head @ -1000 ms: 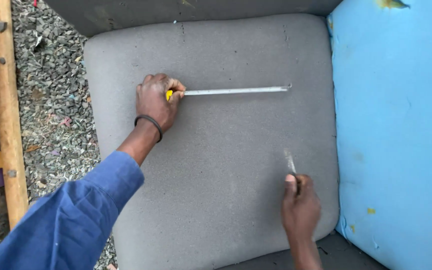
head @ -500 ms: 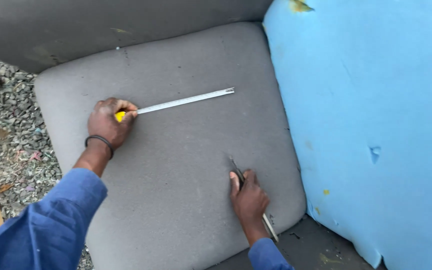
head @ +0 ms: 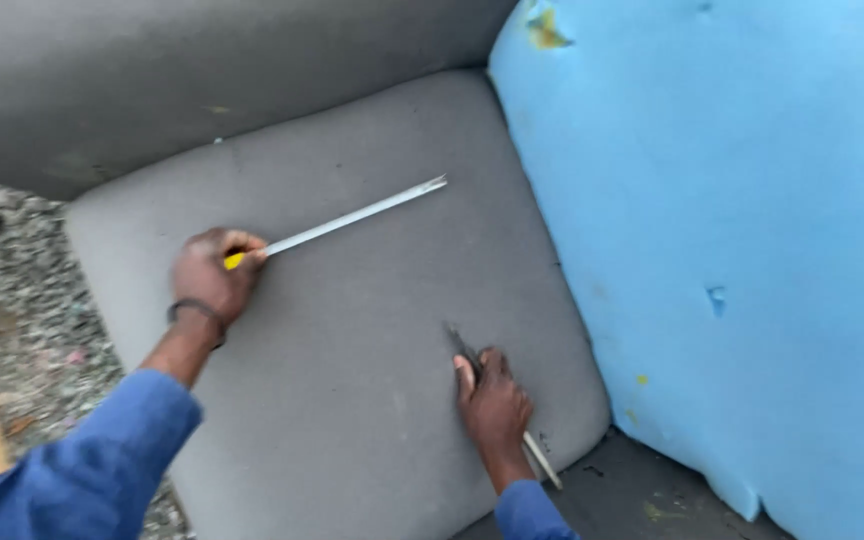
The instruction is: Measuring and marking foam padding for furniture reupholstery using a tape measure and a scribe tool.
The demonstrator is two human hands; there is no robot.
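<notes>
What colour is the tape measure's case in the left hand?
Yellow: the tape measure case peeks from the left hand in the head view.

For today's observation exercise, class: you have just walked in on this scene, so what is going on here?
A person in a blue sleeve works over a grey foam cushion. The left hand grips a yellow tape measure, its blade pulled out across the cushion. The right hand presses a thin, pointed tool against the foam nearer the person; its exact kind is too blurred to tell. A blue foam slab lies alongside on the right, more grey foam behind, gravel to the left.
</notes>
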